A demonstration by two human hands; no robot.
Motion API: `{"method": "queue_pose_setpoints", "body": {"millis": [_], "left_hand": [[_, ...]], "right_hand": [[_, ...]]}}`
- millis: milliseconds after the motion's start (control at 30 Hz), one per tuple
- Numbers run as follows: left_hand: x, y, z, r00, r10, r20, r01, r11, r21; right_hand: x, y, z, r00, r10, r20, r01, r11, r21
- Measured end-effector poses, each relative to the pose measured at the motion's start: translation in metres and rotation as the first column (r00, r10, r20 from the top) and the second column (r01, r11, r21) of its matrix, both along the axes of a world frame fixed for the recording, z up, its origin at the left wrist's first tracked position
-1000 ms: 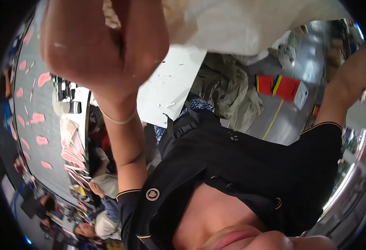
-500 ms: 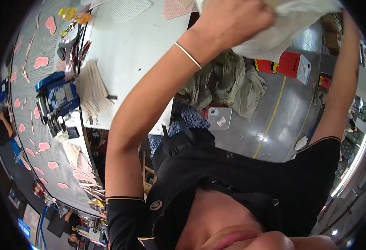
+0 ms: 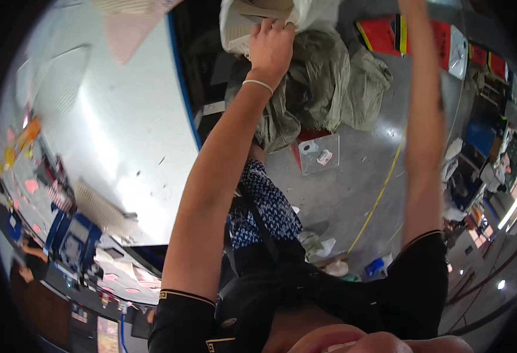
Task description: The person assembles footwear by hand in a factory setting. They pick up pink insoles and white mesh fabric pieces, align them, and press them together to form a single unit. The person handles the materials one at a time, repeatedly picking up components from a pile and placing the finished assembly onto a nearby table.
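A white sack [image 3: 233, 29] hangs at the top middle, past the table's right edge. My left hand [image 3: 271, 48], with a pale band at its wrist, has its fingers curled over the sack's rim. The sack's mouth opens upward and something beige shows inside; I cannot make out what it is. My right forearm [image 3: 422, 126] stretches up the right side, smeared by motion. The right hand lies beyond the top edge of the picture. Just below and right of the white sack is a crumpled grey-green sack [image 3: 317, 76].
On the left stands a white table [image 3: 135, 159] with pink and beige mesh sheets [image 3: 102, 203]. A blue device [image 3: 73, 238] sits near its lower corner. Red and black boxes [image 3: 382, 36] and a clear flat package [image 3: 320, 154] rest on the grey floor, which has a yellow line.
The white sack and my left hand have come down and left in the picture, and the sack's mouth now shows. My right arm has swung inward. The whole view has turned.
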State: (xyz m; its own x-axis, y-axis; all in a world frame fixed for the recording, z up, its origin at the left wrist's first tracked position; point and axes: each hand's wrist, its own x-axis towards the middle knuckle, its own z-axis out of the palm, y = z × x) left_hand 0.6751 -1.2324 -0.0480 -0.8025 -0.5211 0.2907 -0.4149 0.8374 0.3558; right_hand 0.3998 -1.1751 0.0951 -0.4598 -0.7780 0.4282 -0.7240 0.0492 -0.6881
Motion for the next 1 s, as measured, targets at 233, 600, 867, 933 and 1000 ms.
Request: {"method": "queue_pose_setpoints", "body": {"millis": [233, 600, 867, 933, 1000], "left_hand": [[-0.029, 0.072, -0.137, 0.974, 0.039, 0.224, -0.111, 0.940, 0.322], [0.079, 0.170, -0.064, 0.995, -0.050, 0.083, -0.009, 0.803, 0.596], [0.108, 0.175, 0.141, 0.975, -0.142, -0.170, 0.214, 0.399, 0.892], [0.121, 0.149, 0.225, 0.921, -0.203, -0.333, 0.387, 0.365, 0.847], [0.137, 0.139, 0.286, 0.854, -0.191, -0.483, 0.518, 0.384, 0.764]], "right_hand": [[0.157, 0.353, -0.437, 0.571, -0.693, -0.440, 0.448, -0.185, 0.875], [0.202, 0.240, -0.199, -0.006, -0.730, 0.683, 0.449, 0.608, 0.655], [0.196, 0.235, 0.068, 0.062, -0.529, 0.847, 0.383, 0.796, 0.469], [0.216, 0.247, 0.147, 0.133, -0.536, 0.834, 0.399, 0.799, 0.450], [0.221, 0.261, 0.194, 0.137, -0.462, 0.876, 0.398, 0.836, 0.378]]}}
